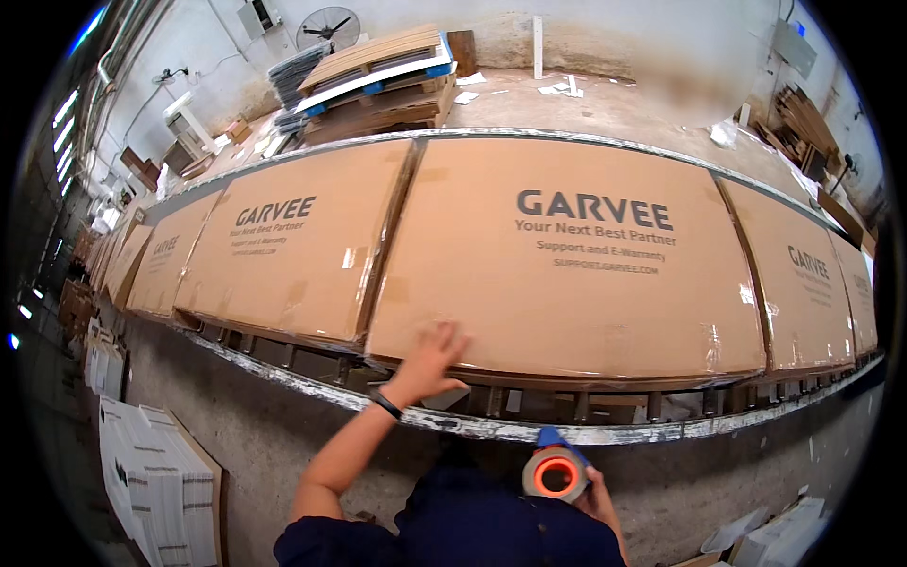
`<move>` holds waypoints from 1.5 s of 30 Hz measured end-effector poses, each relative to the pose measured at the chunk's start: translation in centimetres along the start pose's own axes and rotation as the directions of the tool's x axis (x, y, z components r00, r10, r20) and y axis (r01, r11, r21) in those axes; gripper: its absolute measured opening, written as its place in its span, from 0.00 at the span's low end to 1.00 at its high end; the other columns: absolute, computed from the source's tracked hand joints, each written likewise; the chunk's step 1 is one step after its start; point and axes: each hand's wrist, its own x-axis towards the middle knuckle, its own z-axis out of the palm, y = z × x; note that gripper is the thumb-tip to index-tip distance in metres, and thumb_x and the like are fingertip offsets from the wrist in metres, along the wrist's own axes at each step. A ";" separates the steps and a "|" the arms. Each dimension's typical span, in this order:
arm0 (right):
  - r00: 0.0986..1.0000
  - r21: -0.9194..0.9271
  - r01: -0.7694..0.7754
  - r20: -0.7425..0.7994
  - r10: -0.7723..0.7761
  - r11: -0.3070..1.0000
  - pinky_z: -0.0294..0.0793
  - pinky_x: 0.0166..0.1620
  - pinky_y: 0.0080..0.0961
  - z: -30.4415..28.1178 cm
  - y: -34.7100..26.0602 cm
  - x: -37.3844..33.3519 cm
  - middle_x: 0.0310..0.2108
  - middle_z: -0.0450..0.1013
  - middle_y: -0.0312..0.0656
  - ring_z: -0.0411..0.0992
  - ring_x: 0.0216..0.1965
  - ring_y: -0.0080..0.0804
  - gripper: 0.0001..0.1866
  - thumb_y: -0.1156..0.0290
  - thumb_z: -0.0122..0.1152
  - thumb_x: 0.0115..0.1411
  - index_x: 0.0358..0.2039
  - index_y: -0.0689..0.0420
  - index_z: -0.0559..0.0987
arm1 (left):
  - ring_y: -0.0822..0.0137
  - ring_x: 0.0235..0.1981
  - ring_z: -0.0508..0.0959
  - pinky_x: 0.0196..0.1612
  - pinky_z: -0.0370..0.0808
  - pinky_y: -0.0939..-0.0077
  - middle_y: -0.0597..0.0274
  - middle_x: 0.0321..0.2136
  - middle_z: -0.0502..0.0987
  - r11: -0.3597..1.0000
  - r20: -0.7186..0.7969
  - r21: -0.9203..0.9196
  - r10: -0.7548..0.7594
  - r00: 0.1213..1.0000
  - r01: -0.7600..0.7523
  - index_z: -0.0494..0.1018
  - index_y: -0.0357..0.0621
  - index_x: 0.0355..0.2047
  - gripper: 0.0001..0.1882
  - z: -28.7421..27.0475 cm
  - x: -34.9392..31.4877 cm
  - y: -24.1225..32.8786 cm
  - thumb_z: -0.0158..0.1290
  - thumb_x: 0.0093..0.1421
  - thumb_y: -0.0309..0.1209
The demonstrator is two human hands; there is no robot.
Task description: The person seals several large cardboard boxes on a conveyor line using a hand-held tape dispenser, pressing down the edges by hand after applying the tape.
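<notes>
In front of me a large brown cardboard box [567, 312] lies flat on a roller conveyor [472, 425], with dark print on its top and clear tape along its edges. My left hand [430, 364] rests on the box's near left corner, fingers spread, a dark band on its wrist. Low and to the right, near my body, my right hand [597, 501] is closed on a tape dispenser [557, 472] with a blue head and an orange hub. Part of that hand is hidden behind the tape roll.
More brown boxes [293, 255] line the conveyor on the left, and others [803, 283] on the right. Beyond it stand stacked wooden pallets [378, 76] and a fan [328, 28]. White flat sheets [156, 482] are stacked on the floor at lower left.
</notes>
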 end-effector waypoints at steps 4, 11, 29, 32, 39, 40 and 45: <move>0.854 -0.183 0.512 0.003 -0.520 0.839 0.68 0.55 0.33 0.6 -2.3 -0.6 0.51 0.68 0.41 0.68 0.52 0.31 0.27 0.47 0.51 0.60 0.50 0.56 0.68 | 0.44 0.65 0.50 0.62 0.49 0.41 0.44 0.64 0.48 0.971 0.100 0.216 -0.124 0.987 0.100 0.52 0.50 0.64 0.57 -3.9 -4.3 -8.2 0.67 0.35 0.51; 0.117 -0.304 0.951 0.167 -0.979 0.062 0.74 0.35 0.29 25.4 -7.5 0.2 0.35 0.70 0.40 0.69 0.31 0.23 0.33 0.48 0.52 0.56 0.53 0.61 0.65 | 0.48 0.60 0.62 0.62 0.55 0.46 0.53 0.56 0.67 0.956 -0.417 -0.081 0.225 0.881 -0.283 0.69 0.42 0.53 0.42 1.8 -5.4 -13.2 0.65 0.39 0.51; 0.761 -0.958 -0.162 0.032 -0.648 -0.238 0.72 0.46 0.37 39.3 3.1 11.5 0.39 0.75 0.55 0.74 0.42 0.50 0.32 0.48 0.62 0.47 0.48 0.56 0.75 | 0.54 0.60 0.62 0.62 0.55 0.53 0.53 0.57 0.66 0.950 -0.423 -0.227 0.104 0.900 -0.216 0.68 0.39 0.53 0.39 1.8 -6.9 -13.1 0.62 0.43 0.47; 0.736 -0.954 -0.209 -0.008 -0.677 -0.216 0.72 0.46 0.37 40.0 2.2 11.5 0.38 0.75 0.56 0.74 0.42 0.50 0.33 0.49 0.62 0.46 0.49 0.56 0.74 | 0.51 0.59 0.64 0.61 0.57 0.51 0.52 0.55 0.67 0.942 -0.436 -0.238 0.114 0.893 -0.237 0.69 0.39 0.52 0.40 1.8 -6.7 -12.5 0.64 0.40 0.46; 0.736 -0.960 -0.209 -0.028 -0.677 -0.188 0.72 0.45 0.40 38.4 3.0 11.1 0.38 0.72 0.60 0.73 0.40 0.56 0.33 0.49 0.63 0.46 0.52 0.49 0.72 | 0.50 0.59 0.63 0.61 0.57 0.52 0.52 0.56 0.67 0.938 -0.437 -0.260 0.098 0.894 -0.230 0.68 0.39 0.52 0.40 2.0 -6.7 -11.8 0.65 0.38 0.43; 0.709 -0.955 -0.221 -0.020 -0.705 -0.196 0.73 0.43 0.42 37.5 5.6 10.0 0.37 0.71 0.61 0.73 0.39 0.58 0.33 0.47 0.63 0.46 0.53 0.46 0.72 | 0.49 0.60 0.63 0.61 0.56 0.53 0.52 0.56 0.67 0.945 -0.421 -0.248 0.093 0.902 -0.213 0.69 0.39 0.51 0.40 2.1 -6.7 -12.4 0.65 0.38 0.43; 0.703 -0.929 -0.368 -0.244 -0.668 -0.048 0.74 0.42 0.43 35.3 14.9 3.9 0.38 0.68 0.61 0.72 0.39 0.59 0.35 0.45 0.64 0.44 0.55 0.40 0.70 | 0.48 0.59 0.63 0.61 0.56 0.52 0.52 0.55 0.68 0.939 -0.431 -0.245 0.116 0.895 -0.240 0.70 0.39 0.50 0.36 2.0 -6.8 -12.7 0.63 0.42 0.46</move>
